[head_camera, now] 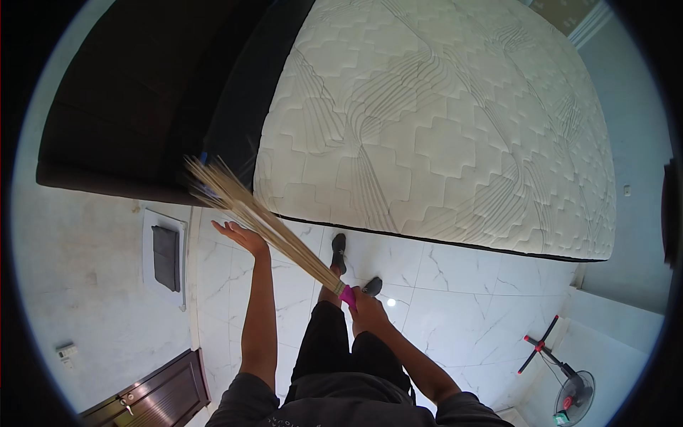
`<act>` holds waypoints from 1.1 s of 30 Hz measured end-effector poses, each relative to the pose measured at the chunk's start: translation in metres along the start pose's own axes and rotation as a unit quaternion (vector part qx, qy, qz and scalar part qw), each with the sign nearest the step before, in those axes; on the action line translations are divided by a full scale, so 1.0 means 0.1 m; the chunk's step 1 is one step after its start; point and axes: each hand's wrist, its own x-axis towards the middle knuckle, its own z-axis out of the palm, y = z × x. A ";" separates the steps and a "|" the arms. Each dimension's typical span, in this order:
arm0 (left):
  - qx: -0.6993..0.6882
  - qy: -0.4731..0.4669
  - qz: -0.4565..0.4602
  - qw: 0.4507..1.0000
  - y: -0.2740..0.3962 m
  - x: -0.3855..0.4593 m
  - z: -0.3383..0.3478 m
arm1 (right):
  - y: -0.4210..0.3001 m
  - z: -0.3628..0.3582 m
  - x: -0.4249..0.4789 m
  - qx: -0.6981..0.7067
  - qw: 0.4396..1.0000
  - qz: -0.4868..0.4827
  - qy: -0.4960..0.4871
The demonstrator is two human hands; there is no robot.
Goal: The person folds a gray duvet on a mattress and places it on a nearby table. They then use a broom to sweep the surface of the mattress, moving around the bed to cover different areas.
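Observation:
My right hand (368, 312) grips the pink handle of a stick broom (291, 246) in front of my thighs. The broom's thin tan bristles fan out up and to the left, their tips in front of the dark headboard (122, 96). Beside the bristles, my left hand (243, 237) is held up with its fingers apart and nothing in it. Ahead of me lies a bare cream quilted mattress (427, 139) with a wavy pattern and a dark edge. Whether the bristle tips touch the headboard I cannot tell.
White marbled floor tiles (459, 320) lie under my feet. A standing fan (573, 397) with a cross-shaped base is at the lower right. A dark wooden door (165, 395) with keys stands lower left. A grey folded item (166, 259) rests on a white surface by the left wall.

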 end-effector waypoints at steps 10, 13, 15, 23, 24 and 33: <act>-0.082 -0.118 0.084 0.986 0.60 -0.26 0.34 | 0.35 -0.34 0.25 0.083 0.957 0.084 0.265; -0.111 -0.144 0.093 0.979 0.87 -0.38 0.54 | 0.29 -0.24 0.02 -0.030 0.997 0.049 0.058; -0.130 -0.168 0.135 0.968 1.00 -0.41 0.65 | 0.26 -0.37 -0.17 -0.005 0.999 0.021 0.034; -0.151 -0.238 0.301 0.911 1.60 -0.95 1.10 | 0.86 -1.12 -0.73 0.162 0.945 -0.026 0.282; -0.166 -0.266 0.301 0.901 1.63 -1.07 1.20 | 0.94 -1.21 -0.83 0.174 0.941 -0.028 0.289; 0.232 -0.436 0.423 0.760 0.85 -1.71 1.70 | 1.41 -1.32 -1.40 0.049 0.957 0.116 0.262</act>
